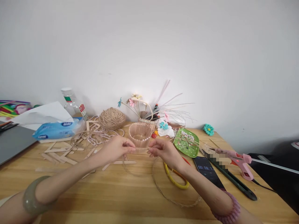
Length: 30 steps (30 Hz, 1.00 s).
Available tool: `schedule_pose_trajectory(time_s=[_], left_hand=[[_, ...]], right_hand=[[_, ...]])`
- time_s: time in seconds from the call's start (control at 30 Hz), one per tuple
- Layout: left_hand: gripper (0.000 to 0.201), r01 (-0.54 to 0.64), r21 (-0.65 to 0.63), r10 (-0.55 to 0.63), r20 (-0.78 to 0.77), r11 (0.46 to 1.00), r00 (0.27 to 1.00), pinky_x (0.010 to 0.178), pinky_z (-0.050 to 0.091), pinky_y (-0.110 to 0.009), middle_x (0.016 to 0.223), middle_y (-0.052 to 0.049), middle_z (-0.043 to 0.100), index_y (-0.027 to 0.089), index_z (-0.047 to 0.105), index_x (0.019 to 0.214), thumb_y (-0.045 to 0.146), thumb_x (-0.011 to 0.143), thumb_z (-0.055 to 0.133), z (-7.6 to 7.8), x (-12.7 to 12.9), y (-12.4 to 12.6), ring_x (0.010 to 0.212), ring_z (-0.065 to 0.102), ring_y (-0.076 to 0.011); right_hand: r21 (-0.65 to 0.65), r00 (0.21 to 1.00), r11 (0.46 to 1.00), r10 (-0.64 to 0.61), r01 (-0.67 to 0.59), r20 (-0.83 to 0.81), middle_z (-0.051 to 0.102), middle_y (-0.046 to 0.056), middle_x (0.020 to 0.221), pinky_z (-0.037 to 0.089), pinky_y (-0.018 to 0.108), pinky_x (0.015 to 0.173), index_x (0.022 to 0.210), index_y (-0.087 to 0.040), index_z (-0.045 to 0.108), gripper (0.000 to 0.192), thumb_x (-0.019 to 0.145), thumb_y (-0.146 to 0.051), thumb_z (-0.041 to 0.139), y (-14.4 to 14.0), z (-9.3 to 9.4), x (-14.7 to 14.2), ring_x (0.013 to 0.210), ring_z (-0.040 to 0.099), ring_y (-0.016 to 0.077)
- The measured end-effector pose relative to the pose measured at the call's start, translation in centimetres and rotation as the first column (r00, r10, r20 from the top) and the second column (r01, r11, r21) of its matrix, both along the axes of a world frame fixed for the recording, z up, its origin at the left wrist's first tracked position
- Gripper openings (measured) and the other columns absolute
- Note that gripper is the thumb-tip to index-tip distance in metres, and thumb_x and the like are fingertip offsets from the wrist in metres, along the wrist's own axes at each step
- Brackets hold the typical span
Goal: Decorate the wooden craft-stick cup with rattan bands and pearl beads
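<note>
My left hand and my right hand are raised close together above the wooden table, each with its fingers pinched. A thin strand of twine appears to run between the fingertips. Its slack hangs from both hands, and a long loop lies on the table under my right forearm. Just beyond my fingertips stands a small round basket of wooden sticks, with a pearl string along its inside. Whether the strand touches the basket I cannot tell. Scissors with yellow and red handles lie partly beneath my right arm.
Left are loose wooden sticks, pearl strings, a twine ball and a wipes pack. A flower basket stands by the wall. Right are a green tray, a phone and a pink glue gun.
</note>
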<state>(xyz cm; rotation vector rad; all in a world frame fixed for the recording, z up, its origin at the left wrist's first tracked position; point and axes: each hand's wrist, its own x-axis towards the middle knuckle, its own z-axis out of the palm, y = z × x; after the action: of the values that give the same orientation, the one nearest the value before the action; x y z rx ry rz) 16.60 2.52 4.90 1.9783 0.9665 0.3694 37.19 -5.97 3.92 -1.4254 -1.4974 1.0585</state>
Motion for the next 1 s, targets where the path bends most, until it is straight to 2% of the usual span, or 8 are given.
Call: schedule_pose_trajectory(time_s=[0.07, 0.13, 0.33, 0.47, 0.73, 0.83, 0.93, 1.0], left_hand=[[0.023, -0.028, 0.035, 0.028, -0.012, 0.999, 1.0, 0.054, 0.042, -0.024, 0.065, -0.001, 0.068, 0.016, 0.07, 0.074, 0.035, 0.07, 0.059, -1.6, -0.3, 0.0, 0.059, 0.059, -0.0165], [0.024, -0.047, 0.068, 0.047, -0.004, 0.997, 0.999, 0.058, 0.041, -0.026, 0.069, -0.002, 0.069, 0.016, 0.07, 0.075, 0.036, 0.071, 0.058, -2.3, -0.5, 0.1, 0.064, 0.059, -0.018], [0.022, -0.042, 0.151, 0.034, 0.06, 0.988, 0.998, 0.066, 0.041, -0.027, 0.074, -0.001, 0.068, 0.018, 0.067, 0.074, 0.035, 0.076, 0.053, -1.3, -0.9, 0.7, 0.071, 0.058, -0.0182], [0.02, -0.061, 0.17, 0.049, 0.07, 0.984, 0.996, 0.067, 0.041, -0.027, 0.076, -0.001, 0.07, 0.018, 0.067, 0.075, 0.033, 0.075, 0.054, -1.1, -0.9, 0.9, 0.072, 0.059, -0.0185], [0.019, -0.085, 0.168, 0.072, 0.079, 0.982, 0.994, 0.061, 0.039, -0.027, 0.069, -0.001, 0.068, 0.018, 0.068, 0.072, 0.035, 0.071, 0.058, -1.4, -0.9, 1.4, 0.064, 0.057, -0.0178], [0.019, -0.086, 0.166, 0.071, 0.097, 0.982, 0.993, 0.061, 0.04, -0.027, 0.068, -0.001, 0.066, 0.017, 0.065, 0.073, 0.035, 0.071, 0.059, -1.5, -0.8, 1.6, 0.064, 0.057, -0.0172], [0.022, -0.088, 0.151, 0.066, 0.144, 0.985, 0.987, 0.067, 0.043, -0.027, 0.065, 0.001, 0.063, 0.017, 0.061, 0.086, 0.034, 0.072, 0.06, -1.4, -0.7, 1.7, 0.068, 0.058, -0.0171], [0.034, -0.07, 0.144, 0.047, 0.157, 0.987, 0.987, 0.071, 0.044, -0.028, 0.063, 0.003, 0.06, 0.018, 0.059, 0.104, 0.033, 0.073, 0.06, -1.2, -0.6, 1.8, 0.071, 0.059, -0.0175]], right_hand=[[0.016, 0.998, 1.0, -0.01, 0.009, 0.06, 0.065, 0.003, 0.065, 0.05, 0.026, 0.059, 0.075, -0.015, 0.06, 0.023, 0.077, -0.037, 0.06, 0.1, -1.5, 0.1, 0.061, 0.063, 0.0146], [0.049, 0.993, 0.998, -0.035, 0.03, 0.115, 0.065, 0.002, 0.062, 0.047, 0.025, 0.057, 0.071, -0.015, 0.061, 0.018, 0.078, -0.032, 0.059, 0.4, -2.2, 0.3, 0.059, 0.061, 0.0145], [0.279, 0.941, 0.958, -0.15, 0.064, 0.302, 0.064, 0.001, 0.07, 0.039, 0.025, 0.062, 0.069, -0.017, 0.064, 0.01, 0.078, -0.02, 0.06, 1.0, -1.0, 0.7, 0.065, 0.054, 0.0141], [0.344, 0.914, 0.939, -0.153, 0.016, 0.375, 0.063, 0.0, 0.067, 0.037, 0.023, 0.061, 0.072, -0.017, 0.064, 0.01, 0.08, -0.017, 0.058, 1.3, -0.7, 0.8, 0.062, 0.053, 0.0128], [0.387, 0.89, 0.922, -0.162, -0.018, 0.427, 0.065, 0.001, 0.073, 0.04, 0.022, 0.061, 0.077, -0.017, 0.063, 0.005, 0.081, -0.016, 0.059, 1.7, -0.5, 1.1, 0.064, 0.056, 0.0124], [0.38, 0.887, 0.925, -0.158, -0.021, 0.433, 0.067, 0.001, 0.074, 0.043, 0.022, 0.063, 0.092, -0.016, 0.064, 0.013, 0.08, -0.015, 0.061, 2.1, -0.6, 1.4, 0.065, 0.058, 0.0127], [0.357, 0.882, 0.933, -0.141, -0.033, 0.45, 0.069, 0.002, 0.076, 0.045, 0.023, 0.066, 0.108, -0.016, 0.062, 0.029, 0.078, -0.013, 0.062, 2.4, -0.5, 1.6, 0.066, 0.06, 0.0134], [0.338, 0.877, 0.94, -0.119, -0.053, 0.466, 0.07, 0.002, 0.076, 0.045, 0.023, 0.067, 0.109, -0.015, 0.063, 0.031, 0.078, -0.012, 0.062, 2.7, -0.3, 1.8, 0.067, 0.061, 0.0138]])
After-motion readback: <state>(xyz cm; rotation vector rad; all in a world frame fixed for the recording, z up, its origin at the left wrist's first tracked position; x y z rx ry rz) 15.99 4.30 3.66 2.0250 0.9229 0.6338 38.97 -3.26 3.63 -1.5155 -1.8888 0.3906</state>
